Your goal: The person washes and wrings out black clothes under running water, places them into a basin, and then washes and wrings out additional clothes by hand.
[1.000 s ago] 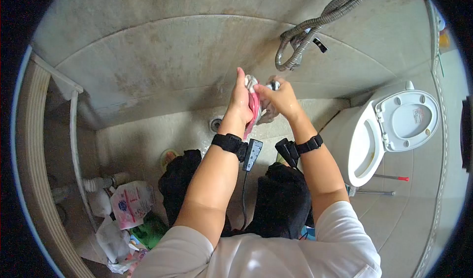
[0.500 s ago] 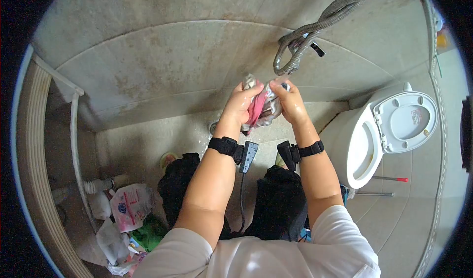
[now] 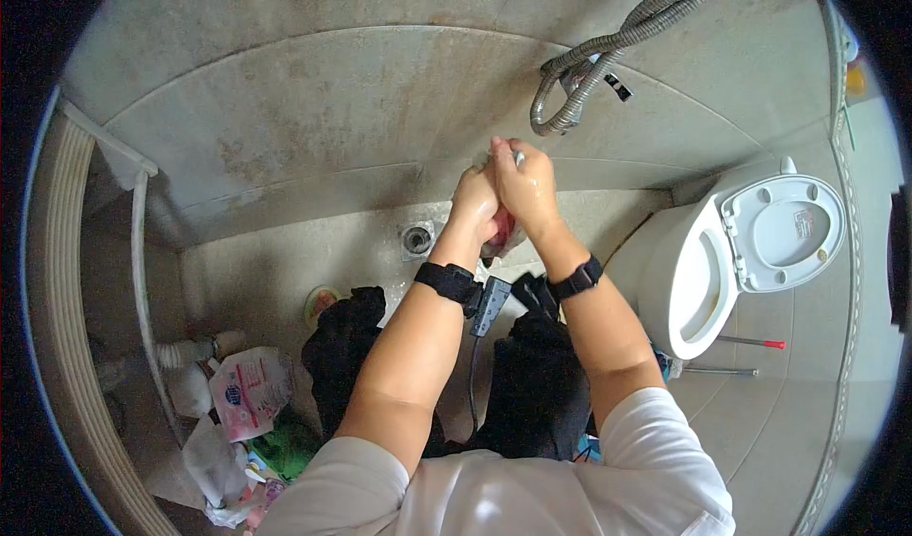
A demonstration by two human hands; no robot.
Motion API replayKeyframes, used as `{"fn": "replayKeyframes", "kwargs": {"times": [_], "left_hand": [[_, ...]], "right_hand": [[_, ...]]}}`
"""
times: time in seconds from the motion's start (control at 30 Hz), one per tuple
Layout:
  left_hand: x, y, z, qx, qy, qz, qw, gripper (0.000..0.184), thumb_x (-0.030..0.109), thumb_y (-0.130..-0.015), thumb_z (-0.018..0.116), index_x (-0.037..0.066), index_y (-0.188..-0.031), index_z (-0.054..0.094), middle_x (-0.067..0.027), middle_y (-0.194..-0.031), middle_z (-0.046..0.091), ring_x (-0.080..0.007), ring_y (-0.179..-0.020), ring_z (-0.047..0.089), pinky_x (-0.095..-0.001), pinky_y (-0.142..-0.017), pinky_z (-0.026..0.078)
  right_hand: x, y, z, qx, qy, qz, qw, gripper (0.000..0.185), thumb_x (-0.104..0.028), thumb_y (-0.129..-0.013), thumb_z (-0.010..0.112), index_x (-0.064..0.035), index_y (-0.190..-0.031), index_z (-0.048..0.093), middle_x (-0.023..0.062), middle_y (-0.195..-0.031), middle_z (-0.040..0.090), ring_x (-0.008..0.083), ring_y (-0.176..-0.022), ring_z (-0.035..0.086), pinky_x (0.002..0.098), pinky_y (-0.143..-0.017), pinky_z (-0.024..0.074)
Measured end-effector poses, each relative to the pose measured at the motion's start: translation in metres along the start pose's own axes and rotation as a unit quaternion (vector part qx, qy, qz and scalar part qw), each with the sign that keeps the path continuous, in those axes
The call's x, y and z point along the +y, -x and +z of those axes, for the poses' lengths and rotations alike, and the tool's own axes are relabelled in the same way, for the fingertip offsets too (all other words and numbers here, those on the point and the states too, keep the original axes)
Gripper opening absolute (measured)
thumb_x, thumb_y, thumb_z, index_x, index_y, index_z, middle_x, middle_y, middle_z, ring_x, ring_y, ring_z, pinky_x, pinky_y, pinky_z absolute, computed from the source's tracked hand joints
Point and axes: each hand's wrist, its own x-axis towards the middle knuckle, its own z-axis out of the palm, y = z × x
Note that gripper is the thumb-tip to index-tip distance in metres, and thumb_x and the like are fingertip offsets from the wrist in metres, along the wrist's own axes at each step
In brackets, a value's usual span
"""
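Between my two hands is a bunched wet cloth, pink and whitish, mostly hidden by my fingers and palms. My left hand is wrapped round it from the left. Pressed against it from the right, my right hand also grips the cloth, its fingers curled over the top. Both hands look wet and touch each other. Part of the cloth hangs below them, above the tiled floor. Each wrist wears a black strap, and the left one carries a small dark device with a cable.
A twisted metal shower hose hangs from a tap on the wall ahead. The floor has a round drain. At the right stands a white toilet with its lid raised; plastic bags and a pink packet lie at the left.
My hands have come together and my right hand has moved left over the cloth, squeezing it smaller. Before, they were apart with the cloth spread between them. The drain now shows fully.
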Motion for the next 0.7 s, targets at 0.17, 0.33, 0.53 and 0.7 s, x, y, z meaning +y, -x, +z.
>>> {"fn": "replayKeyframes", "kwargs": {"times": [0.17, 0.33, 0.53, 0.7], "left_hand": [[0.008, -0.008, -0.001, -0.041, -0.025, 0.015, 0.999, 0.040, 0.042, -0.088, 0.057, 0.002, -0.089, 0.058, -0.0070, -0.079, 0.059, -0.0151, -0.067, 0.057, -0.0303, -0.057, 0.047], [0.012, -0.013, -0.012, -0.069, 0.039, -0.057, 0.995, 0.059, 0.065, -0.087, 0.035, 0.010, -0.087, 0.055, -0.0030, -0.071, 0.056, -0.0156, -0.062, 0.054, -0.0308, -0.056, 0.046], [0.003, -0.020, -0.015, -0.123, 0.079, -0.014, 0.989, 0.028, 0.032, -0.091, 0.050, 0.006, -0.098, 0.059, -0.0042, -0.089, 0.063, -0.0182, -0.077, 0.060, -0.0335, -0.072, 0.050], [0.020, 0.003, -0.004, -0.180, -0.021, 0.040, 0.983, 0.010, 0.007, -0.086, 0.058, 0.005, -0.096, 0.059, -0.0061, -0.088, 0.064, -0.0160, -0.082, 0.061, -0.0315, -0.077, 0.050]], "right_hand": [[0.022, -0.018, -0.001, 0.014, 0.021, 0.024, 0.999, 0.039, -0.038, -0.085, 0.053, -0.0023, -0.092, 0.066, 0.0239, -0.079, 0.063, 0.0431, -0.079, 0.061, 0.0460, -0.068, 0.0479], [0.021, -0.005, -0.011, -0.047, -0.203, 0.053, 0.977, 0.030, -0.028, -0.076, 0.072, -0.0007, -0.082, 0.060, 0.0057, -0.056, 0.057, 0.0109, -0.050, 0.054, 0.0271, -0.047, 0.0435], [0.025, -0.007, -0.021, -0.101, -0.277, 0.097, 0.951, 0.030, -0.028, -0.082, 0.066, 0.0012, -0.089, 0.061, 0.0044, -0.071, 0.060, 0.0115, -0.062, 0.055, 0.0265, -0.056, 0.0438], [0.046, -0.010, -0.026, -0.078, -0.426, 0.149, 0.889, 0.031, -0.027, -0.089, 0.058, 0.0026, -0.098, 0.062, 0.0038, -0.083, 0.062, 0.0113, -0.073, 0.054, 0.0261, -0.068, 0.0445]]}}
